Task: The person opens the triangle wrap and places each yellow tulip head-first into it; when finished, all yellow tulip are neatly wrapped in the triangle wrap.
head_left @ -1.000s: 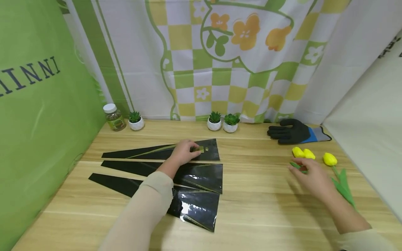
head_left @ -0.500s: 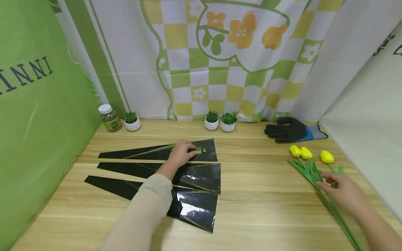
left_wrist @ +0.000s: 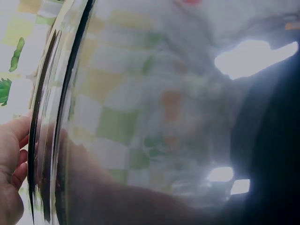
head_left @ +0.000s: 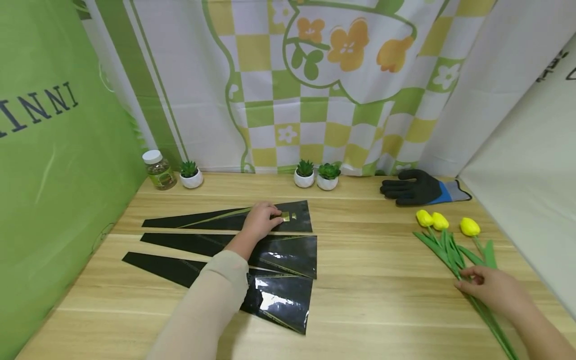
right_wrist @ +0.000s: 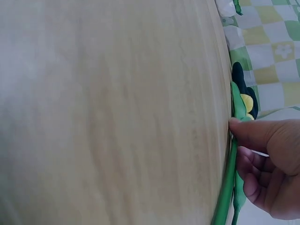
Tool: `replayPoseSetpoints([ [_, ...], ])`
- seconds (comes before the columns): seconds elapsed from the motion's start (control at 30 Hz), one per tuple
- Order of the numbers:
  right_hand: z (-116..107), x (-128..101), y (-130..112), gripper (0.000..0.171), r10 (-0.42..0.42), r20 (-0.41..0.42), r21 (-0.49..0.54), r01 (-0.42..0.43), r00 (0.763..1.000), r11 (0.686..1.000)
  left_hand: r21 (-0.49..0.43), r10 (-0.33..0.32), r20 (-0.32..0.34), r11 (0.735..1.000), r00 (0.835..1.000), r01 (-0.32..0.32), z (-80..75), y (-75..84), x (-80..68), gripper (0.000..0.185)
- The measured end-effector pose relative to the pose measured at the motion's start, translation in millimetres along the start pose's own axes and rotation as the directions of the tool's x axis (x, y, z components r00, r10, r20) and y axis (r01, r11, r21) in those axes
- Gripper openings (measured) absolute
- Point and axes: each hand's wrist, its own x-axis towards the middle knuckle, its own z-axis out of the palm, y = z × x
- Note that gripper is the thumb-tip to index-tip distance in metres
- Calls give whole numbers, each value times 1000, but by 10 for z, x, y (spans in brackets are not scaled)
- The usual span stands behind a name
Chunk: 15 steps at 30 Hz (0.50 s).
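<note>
Bright, even light; blurred wrist views.

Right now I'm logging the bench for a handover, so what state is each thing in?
Left hand: resting on the top black wrapper.
Black wrappers: three, lying flat, fanned out.
Right hand: pinching the tulip stems.
Tulips: three yellow ones, lying on the table.
Glove: lying flat, not worn.
Jar: upright, lid on.
Potted plants: three, upright.
</note>
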Motion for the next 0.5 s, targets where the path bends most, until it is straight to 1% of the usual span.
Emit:
replayPoseSetpoints([
  [0.1, 17, 5, -7, 54, 4, -5, -5, -4, 1000, 1000, 3, 7, -20, 1000, 1000, -7, 19, 2, -6, 30],
  [0.33, 12, 11, -22, 50, 34, 31, -11, -34, 999, 999, 12, 10, -70, 1000, 997, -9, 59, 10, -28, 25],
  [0.5, -22, 3, -52, 46, 29, -15, 25, -28, 999, 999, 28, 7, -92, 1000, 996, -4, 79, -1, -30, 23],
])
